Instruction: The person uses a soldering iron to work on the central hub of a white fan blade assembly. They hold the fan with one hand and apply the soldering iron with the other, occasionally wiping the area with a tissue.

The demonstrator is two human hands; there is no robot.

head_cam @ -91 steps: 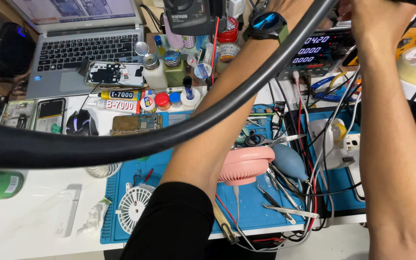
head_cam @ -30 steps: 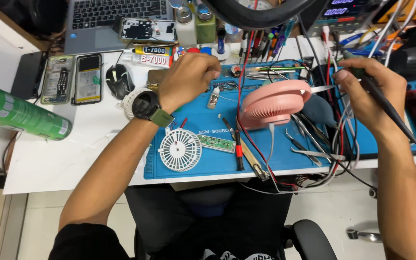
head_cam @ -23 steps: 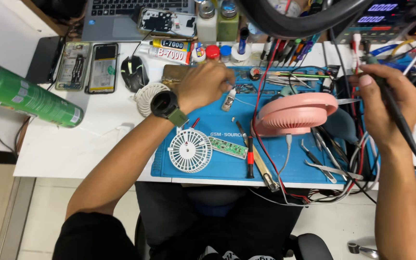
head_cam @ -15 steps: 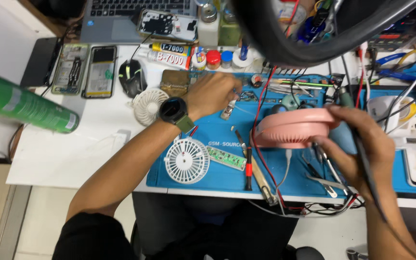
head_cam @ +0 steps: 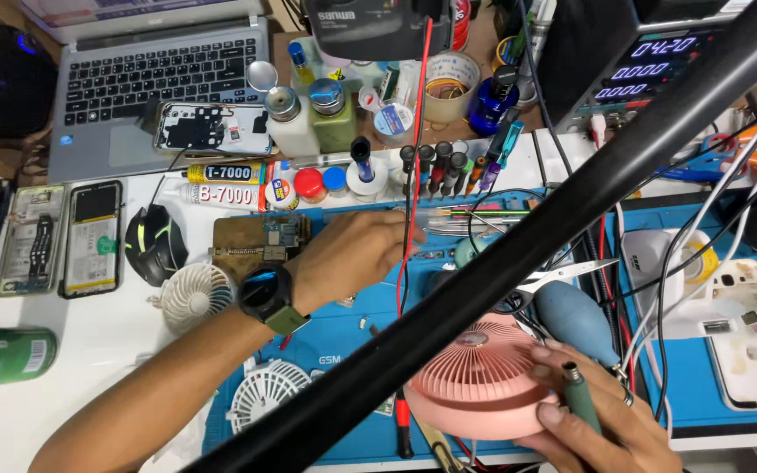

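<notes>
The right hand [head_cam: 602, 429] grasps a grey-green pen-shaped tool [head_cam: 578, 407] and also touches the rim of the pink fan [head_cam: 482, 385], which lies at the front edge of the blue mat [head_cam: 659, 398]. The left hand [head_cam: 352, 254] rests with bent fingers near the back edge of the mat; I cannot tell if it holds something. Two glue tubes [head_cam: 221, 184], one yellow and one white, lie behind it on the worktop. A green can [head_cam: 2, 357] lies at the left edge.
</notes>
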